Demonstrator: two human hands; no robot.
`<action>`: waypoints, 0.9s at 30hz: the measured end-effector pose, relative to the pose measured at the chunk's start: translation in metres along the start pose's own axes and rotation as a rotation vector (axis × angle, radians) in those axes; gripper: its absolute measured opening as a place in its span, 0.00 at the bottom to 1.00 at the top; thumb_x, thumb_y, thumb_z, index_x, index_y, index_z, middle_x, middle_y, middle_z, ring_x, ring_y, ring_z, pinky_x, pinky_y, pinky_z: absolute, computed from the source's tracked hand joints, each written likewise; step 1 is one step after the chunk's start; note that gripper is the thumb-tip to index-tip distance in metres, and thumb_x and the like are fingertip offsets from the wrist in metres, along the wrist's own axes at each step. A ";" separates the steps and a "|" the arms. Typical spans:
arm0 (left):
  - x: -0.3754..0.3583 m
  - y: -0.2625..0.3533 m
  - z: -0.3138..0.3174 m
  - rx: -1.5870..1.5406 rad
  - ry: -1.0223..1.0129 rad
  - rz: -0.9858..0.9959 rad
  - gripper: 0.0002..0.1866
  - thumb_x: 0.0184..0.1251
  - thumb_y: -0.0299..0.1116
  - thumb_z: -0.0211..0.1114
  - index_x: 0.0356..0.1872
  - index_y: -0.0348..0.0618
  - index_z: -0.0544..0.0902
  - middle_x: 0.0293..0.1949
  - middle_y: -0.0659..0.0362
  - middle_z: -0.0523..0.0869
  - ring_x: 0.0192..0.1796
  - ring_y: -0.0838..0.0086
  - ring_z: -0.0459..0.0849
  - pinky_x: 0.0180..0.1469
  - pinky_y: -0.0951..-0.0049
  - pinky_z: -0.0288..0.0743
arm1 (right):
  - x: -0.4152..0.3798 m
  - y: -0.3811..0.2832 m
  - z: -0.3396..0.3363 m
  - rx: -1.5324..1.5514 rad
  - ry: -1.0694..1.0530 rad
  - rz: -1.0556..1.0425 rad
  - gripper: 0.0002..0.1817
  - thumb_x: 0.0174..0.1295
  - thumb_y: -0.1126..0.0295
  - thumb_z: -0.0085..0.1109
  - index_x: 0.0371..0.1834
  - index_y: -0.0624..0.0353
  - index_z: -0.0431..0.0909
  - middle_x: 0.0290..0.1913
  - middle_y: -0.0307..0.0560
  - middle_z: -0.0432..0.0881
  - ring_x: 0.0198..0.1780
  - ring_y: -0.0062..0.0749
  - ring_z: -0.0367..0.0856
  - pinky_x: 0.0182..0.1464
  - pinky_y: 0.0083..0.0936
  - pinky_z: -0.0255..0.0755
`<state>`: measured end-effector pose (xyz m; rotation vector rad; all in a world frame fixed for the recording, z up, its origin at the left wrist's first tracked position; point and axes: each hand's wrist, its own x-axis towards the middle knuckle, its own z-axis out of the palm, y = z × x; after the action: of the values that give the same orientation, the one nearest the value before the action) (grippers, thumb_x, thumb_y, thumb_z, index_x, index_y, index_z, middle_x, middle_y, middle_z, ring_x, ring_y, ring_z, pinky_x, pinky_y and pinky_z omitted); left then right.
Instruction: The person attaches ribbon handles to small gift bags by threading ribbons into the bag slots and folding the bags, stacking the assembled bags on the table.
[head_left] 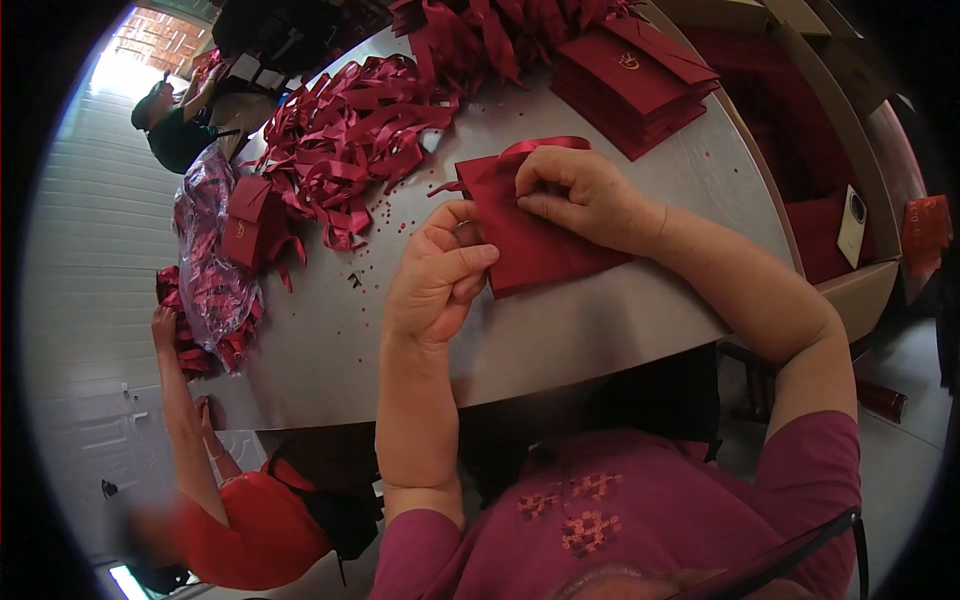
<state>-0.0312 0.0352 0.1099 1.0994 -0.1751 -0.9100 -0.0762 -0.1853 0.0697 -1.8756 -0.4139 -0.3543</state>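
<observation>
A red paper gift bag (545,245) lies in front of me on the grey table, tilted slightly. My left hand (445,265) pinches its left edge between thumb and fingers. Over the upper part of the bag, my right hand (585,200) has its thumb and fingertips pressed together; whether they grip the bag or its ribbon is hard to see. A red satin ribbon (545,146) loops along the bag's top edge behind my right hand, and a short ribbon end pokes out at the upper left.
A heap of red ribbons (350,125) spreads across the table (330,350), amid small red dots. Stacked red bags (635,80) stand at the upper right. A cardboard box (870,290) holds a phone (851,228). Co-workers (250,530) sit left and beyond, near a plastic-wrapped bundle (210,250).
</observation>
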 end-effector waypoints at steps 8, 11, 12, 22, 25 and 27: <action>0.003 -0.009 -0.002 -0.020 -0.032 0.165 0.22 0.53 0.13 0.64 0.51 0.41 0.75 0.40 0.59 0.83 0.24 0.88 0.74 0.20 0.90 0.60 | -0.001 -0.004 0.000 -0.020 0.006 -0.041 0.06 0.61 0.79 0.63 0.37 0.60 0.75 0.35 0.38 0.76 0.37 0.21 0.72 0.41 0.20 0.70; 0.002 -0.008 0.018 0.016 0.103 0.186 0.20 0.54 0.13 0.64 0.49 0.40 0.75 0.42 0.58 0.83 0.28 0.87 0.78 0.22 0.89 0.64 | -0.001 -0.004 -0.001 -0.059 -0.011 -0.012 0.07 0.61 0.79 0.63 0.38 0.60 0.75 0.35 0.38 0.77 0.38 0.20 0.73 0.42 0.19 0.70; 0.003 -0.010 0.020 0.017 0.102 0.187 0.20 0.54 0.13 0.64 0.49 0.40 0.75 0.42 0.58 0.83 0.28 0.87 0.78 0.22 0.89 0.64 | -0.002 -0.003 0.000 -0.032 -0.028 -0.012 0.07 0.61 0.79 0.63 0.38 0.60 0.75 0.36 0.38 0.77 0.38 0.20 0.74 0.43 0.18 0.71; 0.005 -0.013 0.001 0.155 0.287 0.079 0.05 0.61 0.24 0.67 0.36 0.42 0.80 0.27 0.67 0.82 0.22 0.85 0.75 0.22 0.83 0.65 | -0.001 -0.010 -0.004 0.068 -0.127 0.066 0.04 0.64 0.76 0.60 0.39 0.63 0.76 0.36 0.39 0.78 0.40 0.21 0.75 0.44 0.20 0.71; 0.003 -0.010 0.006 0.093 0.278 0.059 0.05 0.59 0.24 0.67 0.36 0.41 0.80 0.27 0.66 0.81 0.22 0.84 0.75 0.22 0.83 0.65 | -0.004 -0.024 -0.004 -0.033 -0.193 -0.035 0.04 0.64 0.75 0.60 0.37 0.63 0.76 0.35 0.42 0.78 0.37 0.26 0.76 0.42 0.23 0.71; 0.002 -0.011 0.004 0.074 0.268 0.059 0.06 0.58 0.23 0.66 0.37 0.41 0.80 0.27 0.65 0.82 0.22 0.83 0.75 0.22 0.83 0.66 | -0.006 -0.031 -0.002 -0.067 -0.214 -0.015 0.04 0.63 0.75 0.61 0.36 0.64 0.76 0.34 0.44 0.78 0.37 0.29 0.76 0.41 0.25 0.70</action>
<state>-0.0376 0.0296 0.1023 1.2666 -0.0201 -0.6998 -0.0952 -0.1786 0.0935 -1.9845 -0.5670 -0.1792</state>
